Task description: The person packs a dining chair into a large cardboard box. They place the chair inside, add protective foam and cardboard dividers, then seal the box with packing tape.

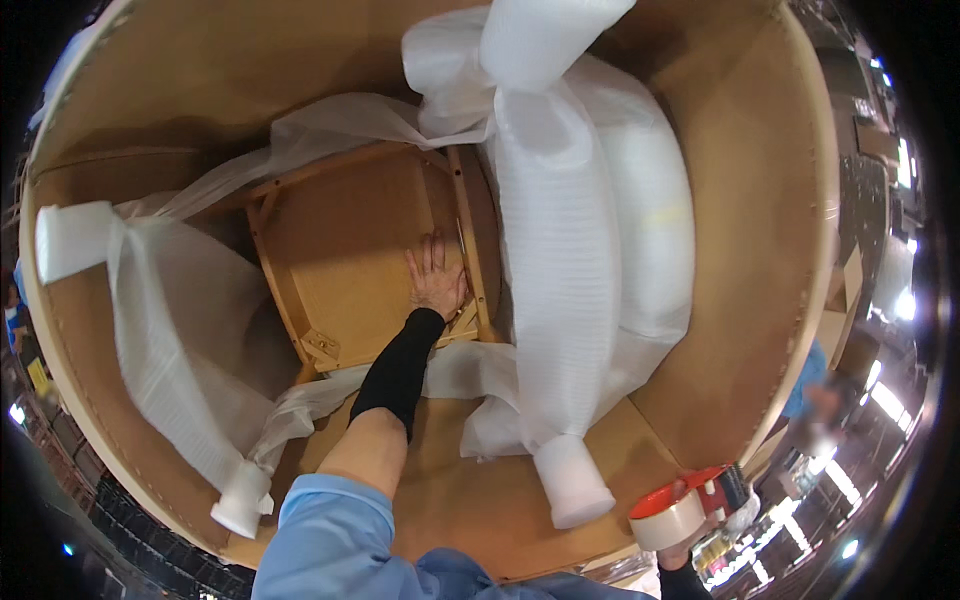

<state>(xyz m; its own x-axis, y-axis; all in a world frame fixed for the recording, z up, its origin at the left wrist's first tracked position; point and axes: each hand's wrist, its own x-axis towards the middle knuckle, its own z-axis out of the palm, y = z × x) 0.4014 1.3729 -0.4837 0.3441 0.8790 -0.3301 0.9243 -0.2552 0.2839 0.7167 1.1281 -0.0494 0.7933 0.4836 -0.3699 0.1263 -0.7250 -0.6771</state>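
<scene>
My left hand [439, 282] lies flat, fingers spread, on the wooden underside of an upturned seat [345, 255], near the frame rail beside the white foam. Black sleeve covers my left wrist. In my right hand [678, 548], at the box's near right edge, is a red tape dispenser [712, 492] with a wide pale roll of tape [666, 517]. White foam sheet wraps the parts on both sides of the seat: a long padded bundle [560, 270] on the right and a wrapped part [175, 340] on the left.
A large brown cardboard box [745, 260] surrounds the wrapped furniture, its walls bent by the lens. Foam-wrapped ends [75, 240] reach up near the box's rim. Beyond the right wall, another person [808, 395] shows blurred, with bright lights and cartons around.
</scene>
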